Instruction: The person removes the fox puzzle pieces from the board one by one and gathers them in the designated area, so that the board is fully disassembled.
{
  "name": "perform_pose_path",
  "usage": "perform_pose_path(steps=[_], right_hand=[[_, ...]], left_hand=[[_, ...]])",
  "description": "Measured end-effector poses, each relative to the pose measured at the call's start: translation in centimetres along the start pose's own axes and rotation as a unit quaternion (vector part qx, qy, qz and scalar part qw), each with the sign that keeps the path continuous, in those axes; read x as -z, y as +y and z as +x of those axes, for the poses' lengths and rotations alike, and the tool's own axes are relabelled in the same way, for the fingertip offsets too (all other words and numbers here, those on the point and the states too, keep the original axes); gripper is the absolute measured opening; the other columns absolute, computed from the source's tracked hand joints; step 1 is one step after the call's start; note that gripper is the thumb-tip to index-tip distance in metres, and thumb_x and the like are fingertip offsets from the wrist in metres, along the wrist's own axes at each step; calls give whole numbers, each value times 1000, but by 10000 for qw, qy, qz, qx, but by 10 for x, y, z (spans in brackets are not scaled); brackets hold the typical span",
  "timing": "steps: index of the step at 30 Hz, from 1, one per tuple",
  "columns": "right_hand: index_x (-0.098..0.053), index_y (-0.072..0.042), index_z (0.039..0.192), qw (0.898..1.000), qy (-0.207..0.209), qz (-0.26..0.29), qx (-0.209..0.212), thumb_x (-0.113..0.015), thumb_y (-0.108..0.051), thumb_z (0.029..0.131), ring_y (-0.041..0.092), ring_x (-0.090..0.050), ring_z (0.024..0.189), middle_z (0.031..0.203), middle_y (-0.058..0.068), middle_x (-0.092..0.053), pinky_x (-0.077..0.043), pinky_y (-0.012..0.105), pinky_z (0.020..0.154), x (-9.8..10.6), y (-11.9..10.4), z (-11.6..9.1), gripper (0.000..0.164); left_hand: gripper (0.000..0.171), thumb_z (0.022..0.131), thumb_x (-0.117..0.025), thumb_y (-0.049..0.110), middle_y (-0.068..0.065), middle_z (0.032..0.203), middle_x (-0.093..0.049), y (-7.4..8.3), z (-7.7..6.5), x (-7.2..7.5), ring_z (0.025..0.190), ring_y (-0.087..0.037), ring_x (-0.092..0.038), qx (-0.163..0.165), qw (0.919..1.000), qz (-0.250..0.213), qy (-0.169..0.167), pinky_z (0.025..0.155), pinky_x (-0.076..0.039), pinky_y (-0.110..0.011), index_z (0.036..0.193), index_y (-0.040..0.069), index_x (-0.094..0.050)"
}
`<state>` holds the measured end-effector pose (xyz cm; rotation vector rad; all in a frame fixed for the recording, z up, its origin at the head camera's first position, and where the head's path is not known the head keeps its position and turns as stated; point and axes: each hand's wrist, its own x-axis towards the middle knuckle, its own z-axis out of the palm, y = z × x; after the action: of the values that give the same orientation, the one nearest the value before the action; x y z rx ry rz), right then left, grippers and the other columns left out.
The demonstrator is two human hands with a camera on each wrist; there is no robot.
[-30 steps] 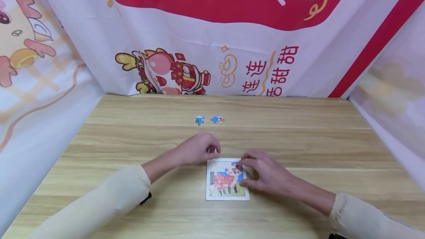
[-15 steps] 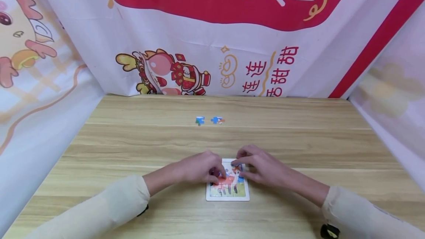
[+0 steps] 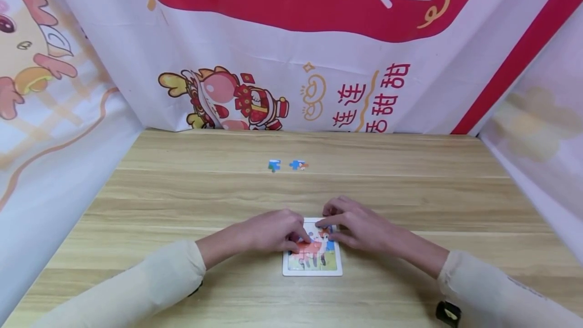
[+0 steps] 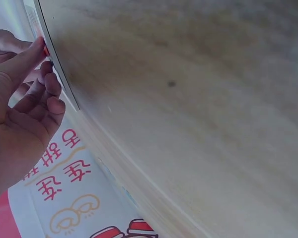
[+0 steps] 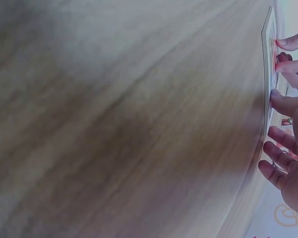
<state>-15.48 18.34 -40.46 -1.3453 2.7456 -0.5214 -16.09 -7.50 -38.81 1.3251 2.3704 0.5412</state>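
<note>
In the head view a white-framed jigsaw puzzle lies on the table, its fitted pieces showing a fox-like animal on grass. My left hand reaches in from the left, index fingertip and thumb spread on the orange body pieces. At the upper right corner my right hand touches the puzzle around the animal's head, index and thumb apart. Part of the upper area is a pale bare backing, and the hands hide its sides. Low along the puzzle edge, the right wrist view shows my right thumb on the surface.
Two loose jigsaw pieces lie farther back on the wooden table: a blue and green piece and a blue, white and orange piece. A printed cloth hangs behind the table, with more cloth at both sides.
My left hand has come down from above the frame's upper left corner onto the puzzle pieces. My right hand has shifted slightly up and left over the corner. The loose pieces stay put.
</note>
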Motion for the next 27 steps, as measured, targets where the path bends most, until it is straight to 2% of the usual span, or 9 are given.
perform_pose_path(steps=[3, 6, 8, 13, 16, 23, 27], right_hand=[[-75, -17, 127, 9998, -40, -124, 155, -77, -22, 94, 22, -58, 115, 124, 8, -64, -50, 45, 102, 1, 1, 1, 34], [-75, -18, 127, 9997, -173, -126, 128, -77, -23, 94, 22, -58, 116, 126, 7, -64, -50, 45, 102, 3, 2, 3, 34], [-75, -18, 127, 9996, -285, -36, 37, -78, -23, 93, 22, -58, 117, 128, 7, -64, -50, 45, 102, 4, 3, 5, 34], [-75, -20, 123, 9979, -573, 243, -165, -80, -22, 93, 21, -55, 118, 129, 5, -61, -50, 45, 103, 7, 5, 11, 31], [-73, -22, 120, 9968, -700, 348, -159, -80, -20, 93, 20, -53, 116, 127, 4, -59, -49, 45, 102, 9, 6, 14, 28], [-69, -22, 116, 9952, -898, 393, 21, -78, -13, 92, 20, -49, 113, 125, 4, -56, -46, 45, 100, 12, 8, 20, 27], [-69, -23, 115, 9951, -892, 418, 53, -78, -11, 91, 20, -48, 112, 124, 3, -55, -45, 44, 99, 12, 9, 20, 28]], left_hand=[[27, 92, -79, 12, 4, 92, -67, 0, 1, 0, 77, 0, -53, -186, 9998, 41, -15, 69, -47, -15, 119, 11, -78], [28, 93, -76, 8, 2, 102, -72, -1, 3, 0, 83, 1, -57, -277, 9996, 13, -72, 74, -48, -14, 121, 11, -77], [30, 94, -75, 5, 0, 109, -73, -1, 4, 0, 87, 1, -58, -227, 9996, -54, -142, 77, -49, -14, 123, 11, -76], [32, 94, -74, 2, 0, 113, -74, -1, 7, 1, 86, -1, -58, -88, 9995, -93, -290, 75, -50, -15, 124, 11, -76], [31, 95, -73, 2, 3, 110, -74, 1, 7, 2, 82, -1, -57, -71, 9994, -65, -320, 72, -49, -15, 124, 12, -76], [33, 95, -73, 3, 7, 87, -67, 4, 9, 3, 71, -2, -51, -80, 9991, 31, -418, 63, -44, -15, 127, 12, -75], [34, 97, -72, 4, 8, 83, -64, 5, 9, 4, 69, -2, -49, -142, 9986, 146, -489, 61, -41, -14, 130, 13, -74]])
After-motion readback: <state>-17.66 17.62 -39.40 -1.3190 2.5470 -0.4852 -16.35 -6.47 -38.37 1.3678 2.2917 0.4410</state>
